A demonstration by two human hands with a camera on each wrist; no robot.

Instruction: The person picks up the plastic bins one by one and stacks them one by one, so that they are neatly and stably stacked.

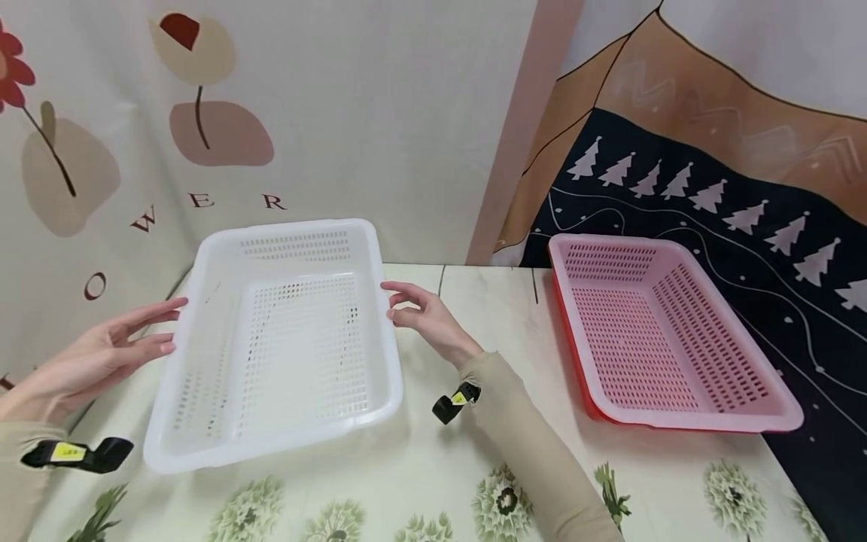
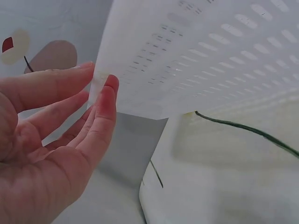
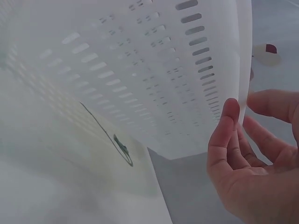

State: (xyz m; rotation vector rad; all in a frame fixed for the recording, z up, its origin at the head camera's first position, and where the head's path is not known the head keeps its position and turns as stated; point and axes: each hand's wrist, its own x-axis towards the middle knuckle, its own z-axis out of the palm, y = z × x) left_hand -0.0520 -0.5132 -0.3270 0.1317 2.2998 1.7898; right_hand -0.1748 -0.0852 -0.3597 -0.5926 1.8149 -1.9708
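A white plastic basket (image 1: 308, 346) with slotted sides and bottom is held up off the table, its inside facing the head camera. On its left side, my left hand (image 1: 101, 357) pinches the rim between thumb and fingers. The right hand (image 1: 433, 324) grips the opposite rim in the same way. In the left wrist view, fingers (image 2: 105, 107) press against the rim's outer side. The right wrist view shows the basket's slotted wall (image 3: 187, 70) from below, with the tabletop under it. Nothing lies in the basket.
To the right, a pink basket (image 1: 630, 346) sits nested in a red basket (image 1: 576, 369) on the table. A flower-print cloth (image 1: 420, 497) covers the tabletop. Behind hang a pale curtain (image 1: 379, 113) with flower shapes and a dark tree-print cloth (image 1: 745, 248).
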